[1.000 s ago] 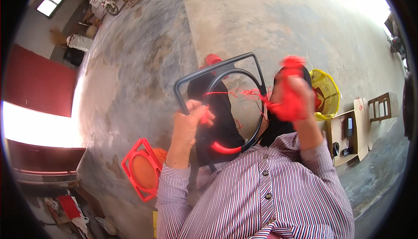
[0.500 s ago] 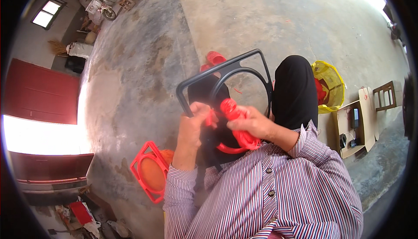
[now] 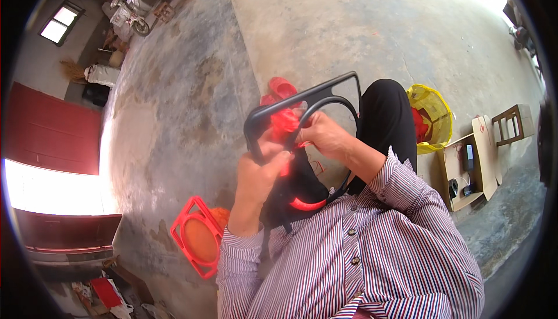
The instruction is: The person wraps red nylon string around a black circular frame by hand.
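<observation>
The left hand (image 3: 258,171) is raised in front of the chest, its fingers curled and clamped round the left edge of a black frame (image 3: 302,101) with a round ring inside it, held over the lap. The right hand (image 3: 325,135) is bent in from the right, fingertips pinched on a bunch of red cord (image 3: 283,122) at the frame's upper bar. How the cord is fastened is hidden by the fingers. A red wound section (image 3: 305,204) is seen on the ring's lower arc. A finished red frame (image 3: 195,237) lies on the concrete floor (image 3: 192,104) at lower left. A yellow bag (image 3: 433,115) and an open cardboard box (image 3: 465,171) are placed to the right.
</observation>
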Motion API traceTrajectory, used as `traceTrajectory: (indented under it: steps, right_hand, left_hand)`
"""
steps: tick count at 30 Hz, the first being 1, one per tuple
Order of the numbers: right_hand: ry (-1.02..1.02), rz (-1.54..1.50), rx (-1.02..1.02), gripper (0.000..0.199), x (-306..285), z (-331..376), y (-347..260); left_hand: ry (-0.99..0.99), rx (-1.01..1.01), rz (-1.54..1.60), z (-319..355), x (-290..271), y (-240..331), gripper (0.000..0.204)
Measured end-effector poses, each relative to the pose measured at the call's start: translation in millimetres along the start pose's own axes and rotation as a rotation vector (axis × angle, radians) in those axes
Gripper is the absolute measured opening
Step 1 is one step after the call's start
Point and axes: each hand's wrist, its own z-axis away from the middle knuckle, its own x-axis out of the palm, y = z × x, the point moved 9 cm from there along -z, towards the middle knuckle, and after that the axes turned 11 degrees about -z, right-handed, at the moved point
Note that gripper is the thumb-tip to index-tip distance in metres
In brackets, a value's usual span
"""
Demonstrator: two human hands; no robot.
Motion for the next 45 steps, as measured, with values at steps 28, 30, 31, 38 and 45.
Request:
traceTrajectory:
  steps: [28, 30, 31, 38, 45]
  right_hand:
    - [-0.464, -0.225, -0.455, 0.039, -20.6, 227.1, -204.6]
    - [-0.252, -0.265, -0.689, 0.038, -66.6, 242.3, -222.3]
    - [0.107, -0.250, -0.861, 0.034, -91.1, 240.9, -218.2]
    - [0.288, -0.050, -0.240, 0.025, -49.4, 87.5, -69.3]
    - [0.013, -0.019, 0.200, 0.025, 2.7, 26.8, 21.6]
  left_hand:
    - [0.101, -0.266, 0.397, 1.6, -42.8, -78.3, 0.020]
    - [0.109, -0.276, 0.407, 2.1, -43.3, -80.2, 0.024]
    - [0.109, -0.283, 0.409, 0.1, -41.6, -79.9, 0.028]
    - [0.009, -0.153, 0.382, -7.2, -18.5, -47.1, 0.036]
    - [-0.011, -0.114, 0.343, -3.9, -7.1, -35.0, 0.025]
